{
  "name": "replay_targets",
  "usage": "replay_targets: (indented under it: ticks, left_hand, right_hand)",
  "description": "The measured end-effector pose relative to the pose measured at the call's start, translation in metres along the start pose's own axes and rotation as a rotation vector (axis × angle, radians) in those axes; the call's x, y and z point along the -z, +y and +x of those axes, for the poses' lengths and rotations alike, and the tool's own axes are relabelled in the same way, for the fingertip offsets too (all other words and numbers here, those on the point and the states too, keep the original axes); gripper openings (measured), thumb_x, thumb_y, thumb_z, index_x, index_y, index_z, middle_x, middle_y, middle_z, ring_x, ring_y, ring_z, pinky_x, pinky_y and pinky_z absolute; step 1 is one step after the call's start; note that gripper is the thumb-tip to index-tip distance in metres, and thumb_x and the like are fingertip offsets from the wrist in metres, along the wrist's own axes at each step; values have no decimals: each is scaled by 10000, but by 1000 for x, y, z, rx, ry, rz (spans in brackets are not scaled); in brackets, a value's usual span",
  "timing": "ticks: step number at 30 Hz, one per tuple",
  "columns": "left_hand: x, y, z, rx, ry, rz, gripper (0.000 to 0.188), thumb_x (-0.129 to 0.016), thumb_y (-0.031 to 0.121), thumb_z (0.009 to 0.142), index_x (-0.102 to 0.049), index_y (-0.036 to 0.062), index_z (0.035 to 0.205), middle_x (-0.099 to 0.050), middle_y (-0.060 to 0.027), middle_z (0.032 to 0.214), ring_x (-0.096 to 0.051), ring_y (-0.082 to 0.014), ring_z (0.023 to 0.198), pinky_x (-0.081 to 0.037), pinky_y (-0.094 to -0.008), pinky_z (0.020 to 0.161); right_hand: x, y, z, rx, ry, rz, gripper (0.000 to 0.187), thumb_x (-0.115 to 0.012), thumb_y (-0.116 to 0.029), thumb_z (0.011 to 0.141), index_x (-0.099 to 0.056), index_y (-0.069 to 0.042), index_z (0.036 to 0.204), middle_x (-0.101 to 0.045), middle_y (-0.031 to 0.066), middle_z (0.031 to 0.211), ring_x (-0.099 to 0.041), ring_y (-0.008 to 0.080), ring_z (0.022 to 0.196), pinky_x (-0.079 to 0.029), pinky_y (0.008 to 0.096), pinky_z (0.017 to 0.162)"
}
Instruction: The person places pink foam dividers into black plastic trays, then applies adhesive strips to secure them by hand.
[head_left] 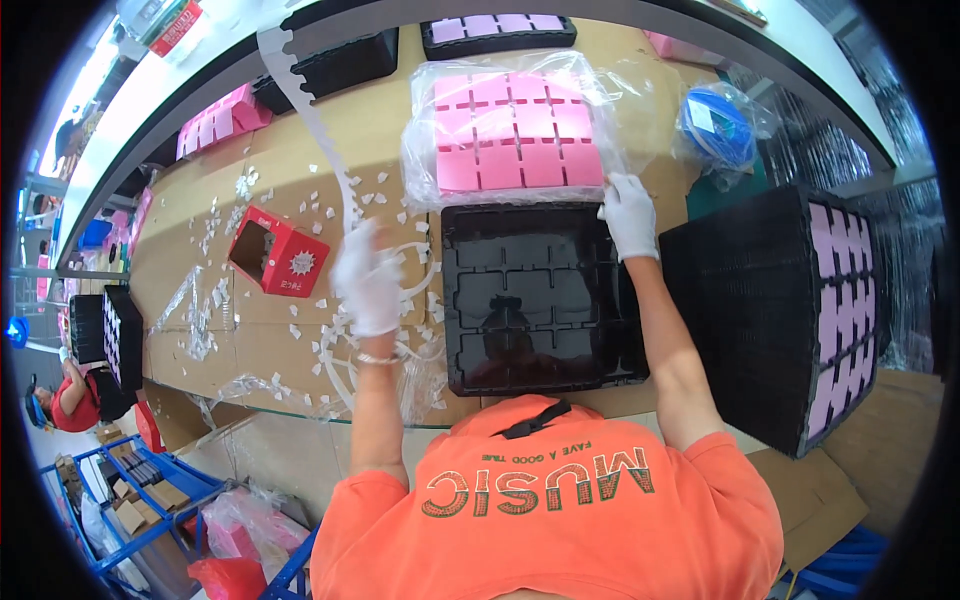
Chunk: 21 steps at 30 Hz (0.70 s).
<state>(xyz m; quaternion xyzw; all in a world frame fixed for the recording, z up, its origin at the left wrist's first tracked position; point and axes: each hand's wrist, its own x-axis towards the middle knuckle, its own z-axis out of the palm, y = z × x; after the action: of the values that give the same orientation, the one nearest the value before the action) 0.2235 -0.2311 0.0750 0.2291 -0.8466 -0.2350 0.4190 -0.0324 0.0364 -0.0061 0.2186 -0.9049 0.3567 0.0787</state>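
A black plastic tray [545,285] with a grid of shallow compartments lies flat in front of me. My right hand [630,218], in a white glove, is closed at the tray's far right corner, fingers bent over the rim. To the left of the tray my gloved left hand [367,285] is smeared by motion, so its fingers cannot be made out. A white notched strip [318,125] runs from the shelf edge down to that hand; whether the hand holds it is unclear. Beyond the tray, pink foam sheets [515,135] with slots lie on clear plastic film.
A red open box [280,252] stands at left among scattered white paper scraps [205,315]. On the right rises a stack of black trays [750,310] with lilac foam. A blue roll [718,128] in plastic lies far right. Another person [78,392] works at far left.
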Motion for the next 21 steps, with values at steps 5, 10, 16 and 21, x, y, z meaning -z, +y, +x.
replay_targets:
  ticks: [5, 10, 16, 21]
  left_hand:
    - [-119, -40, 37, 8, -231, -170, 298, -607, 13, 792, -638, 43, 1087, -643, -164, 1056, -644, -326, 921, -507, -388, 810]
    - [-170, -70, 56, 392, -670, 449, 316, -711, 261, 775, -649, 42, 994, -652, -218, 1037, -641, -352, 961, -496, -455, 825]
    - [-179, -72, 50, 476, -564, 328, 286, -686, 233, 759, -661, 46, 974, -681, -214, 926, -661, -349, 919, -511, -439, 797]
    - [-185, -86, 49, 542, -592, 214, 302, -648, 278, 778, -691, 61, 982, -693, -175, 896, -667, -348, 874, -516, -421, 772]
  right_hand:
    - [-55, 25, 59, -27, -172, -313, 272, -577, -228, 851, -661, -49, 1038, -632, 166, 970, -648, 294, 914, -500, 412, 800]
    - [-58, 12, 72, -331, -366, -440, 550, -684, -357, 723, -590, -26, 1152, -626, 214, 1084, -598, 374, 1044, -475, 452, 909]
    - [-59, 32, 71, -314, -185, -287, 397, -676, -263, 741, -645, -47, 1073, -667, 186, 1048, -640, 330, 982, -495, 426, 858]
    - [-56, 36, 76, -334, -223, -154, 276, -662, -249, 754, -698, -82, 971, -700, 150, 871, -675, 304, 840, -511, 402, 755]
